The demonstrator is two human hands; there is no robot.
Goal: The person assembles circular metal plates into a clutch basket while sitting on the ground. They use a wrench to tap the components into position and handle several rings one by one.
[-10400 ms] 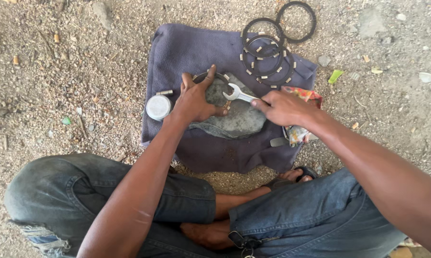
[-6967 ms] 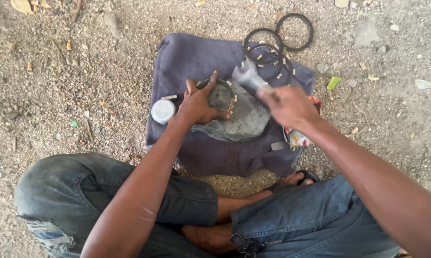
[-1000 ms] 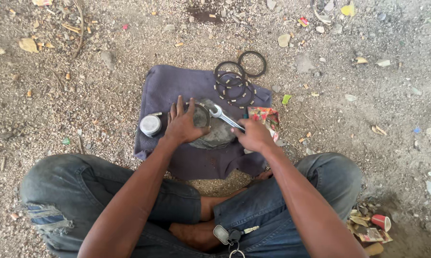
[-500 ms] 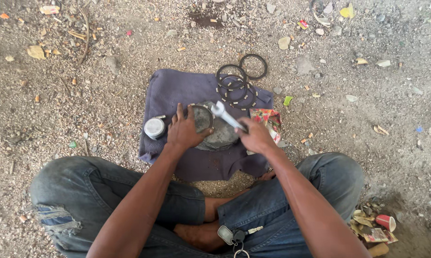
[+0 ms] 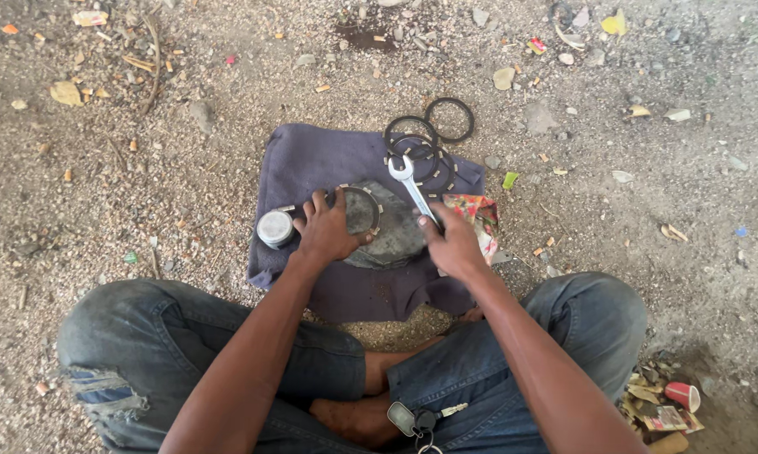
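While black rings [image 5: 429, 139] crowd the cloth [image 5: 311, 164]; keys [image 5: 417, 418] dangle.

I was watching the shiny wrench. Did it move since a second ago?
Yes. The wrench in the right hand has swung up: its open end now points toward the black rings instead of lying across the grey part.

A silver open-ended wrench [image 5: 414, 192] slants up and away, its forked head above the black rings. A round grey metal housing [image 5: 389, 229] lies flat on the purple cloth, a notched ring on its left.
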